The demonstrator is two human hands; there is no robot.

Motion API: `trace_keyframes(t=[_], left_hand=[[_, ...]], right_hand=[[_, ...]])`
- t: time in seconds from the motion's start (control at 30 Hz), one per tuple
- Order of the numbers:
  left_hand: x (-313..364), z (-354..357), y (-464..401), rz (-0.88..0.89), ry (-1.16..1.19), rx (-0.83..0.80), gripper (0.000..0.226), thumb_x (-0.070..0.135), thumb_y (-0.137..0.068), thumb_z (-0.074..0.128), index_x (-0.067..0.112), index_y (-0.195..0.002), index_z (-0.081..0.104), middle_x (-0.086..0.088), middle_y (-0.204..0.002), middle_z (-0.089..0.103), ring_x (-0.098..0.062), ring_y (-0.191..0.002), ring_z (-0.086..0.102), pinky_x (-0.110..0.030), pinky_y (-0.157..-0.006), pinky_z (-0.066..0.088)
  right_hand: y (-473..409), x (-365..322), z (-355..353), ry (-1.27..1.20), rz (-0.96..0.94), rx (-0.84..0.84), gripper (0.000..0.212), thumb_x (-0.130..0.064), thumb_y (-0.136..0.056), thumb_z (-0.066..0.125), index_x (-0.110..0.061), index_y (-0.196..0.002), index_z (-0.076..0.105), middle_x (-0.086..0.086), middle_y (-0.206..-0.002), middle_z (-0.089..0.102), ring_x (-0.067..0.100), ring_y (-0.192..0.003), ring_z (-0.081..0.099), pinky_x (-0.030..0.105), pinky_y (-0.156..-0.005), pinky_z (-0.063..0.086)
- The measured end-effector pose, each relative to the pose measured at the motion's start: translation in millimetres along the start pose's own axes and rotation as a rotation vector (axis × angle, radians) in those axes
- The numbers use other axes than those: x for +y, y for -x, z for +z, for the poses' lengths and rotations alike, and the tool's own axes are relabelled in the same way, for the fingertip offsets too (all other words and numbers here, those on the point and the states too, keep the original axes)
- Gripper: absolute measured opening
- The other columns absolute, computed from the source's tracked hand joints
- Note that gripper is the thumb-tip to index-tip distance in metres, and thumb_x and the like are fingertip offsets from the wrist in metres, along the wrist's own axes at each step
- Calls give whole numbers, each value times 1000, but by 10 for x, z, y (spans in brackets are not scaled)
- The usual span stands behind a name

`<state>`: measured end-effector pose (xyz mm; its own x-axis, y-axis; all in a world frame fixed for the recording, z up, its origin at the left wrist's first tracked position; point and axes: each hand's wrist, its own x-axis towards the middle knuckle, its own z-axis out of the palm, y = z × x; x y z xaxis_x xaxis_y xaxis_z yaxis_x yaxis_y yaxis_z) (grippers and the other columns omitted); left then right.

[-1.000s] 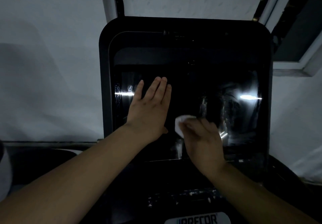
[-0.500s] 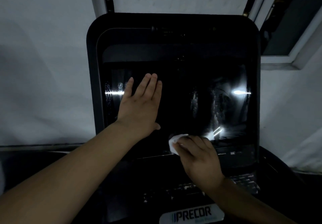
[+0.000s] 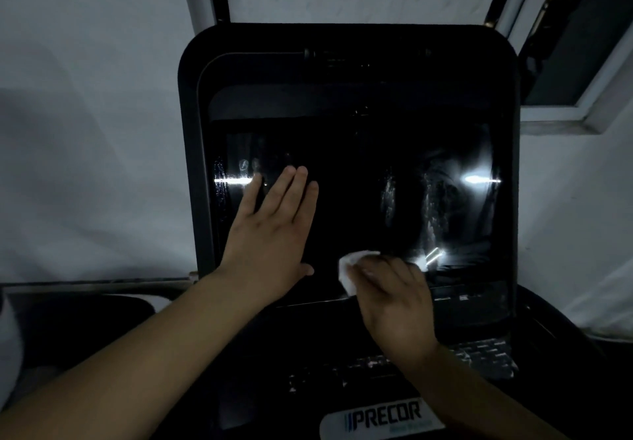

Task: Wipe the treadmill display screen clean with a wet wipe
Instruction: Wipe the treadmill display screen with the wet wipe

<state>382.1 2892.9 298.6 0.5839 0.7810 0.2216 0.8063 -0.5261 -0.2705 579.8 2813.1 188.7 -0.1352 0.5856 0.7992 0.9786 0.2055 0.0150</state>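
A pale wall [image 3: 85, 131] fills the background, with a window frame [image 3: 579, 110] at the upper right. In front of it stands the black treadmill console [image 3: 191, 131], its rounded housing taking up most of the view. Set into the housing is the dark, glossy display screen [image 3: 349, 193], which shows two bright light reflections, one near its left edge and one near its right, and pale streaks and smears across its right half. Below the screen a strip of dim buttons [image 3: 479, 354] runs across the console, and lower still a light badge [image 3: 380, 420] reads PRECOR.

The left hand [image 3: 270, 234] lies flat and open on the left part of the screen, fingers straight and close together, thumb stretched out toward the right; it grasps nothing. The right hand [image 3: 394, 299] sits at the screen's lower edge, just right of centre, its fingers curled down over the wet wipe [image 3: 352, 268] and pressing it against the glass. The wipe is a small white wad, mostly covered by those fingers; only its upper-left part shows beyond the fingertips, close to the left thumb but apart from it. It rests low on the screen, just beside the streaked area and below it.
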Motion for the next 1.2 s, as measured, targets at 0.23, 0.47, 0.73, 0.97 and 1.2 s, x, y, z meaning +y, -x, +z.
trace_keyframes(t=[0.23,0.47,0.73,0.97,1.2], left_hand=[[26,139,115,-21,28,-44,124,66,-86,63,13,-158,-22,-13,-165,-32,-26,-152,-31,-58,-123,-9],[40,148,124,-24,18,-47,125,67,-85,63,13,-157,-24,-13,-165,-32,-26,-152,-31,-58,-124,-9],[33,200,143,-34,6,-42,124,69,-86,60,12,-157,-24,-13,-165,-31,-27,-152,-30,-58,-124,-7],[42,177,125,-31,-10,-57,126,68,-85,62,13,-156,-26,-13,-164,-35,-27,-151,-33,-58,-123,-8],[137,144,151,-34,17,-37,127,72,-84,60,13,-155,-28,-14,-163,-36,-27,-151,-33,-58,-123,-9]], right_hand=[[75,-244,139,-16,124,51,14,-15,-96,70,-12,-108,77,5,-107,73,32,-86,66,41,-73,45],[204,-206,-15,7,92,17,12,-25,-100,69,-19,-102,79,-2,-105,74,27,-89,66,39,-74,43],[176,-595,142,-54,76,25,13,-23,-99,70,-12,-98,78,2,-103,74,27,-88,66,39,-71,44],[275,-16,-47,43,150,10,11,-20,-99,69,-21,-103,79,-4,-106,74,27,-87,69,41,-74,46],[412,79,36,54,214,3,19,-9,-97,67,-10,-112,77,6,-110,73,32,-89,66,42,-75,46]])
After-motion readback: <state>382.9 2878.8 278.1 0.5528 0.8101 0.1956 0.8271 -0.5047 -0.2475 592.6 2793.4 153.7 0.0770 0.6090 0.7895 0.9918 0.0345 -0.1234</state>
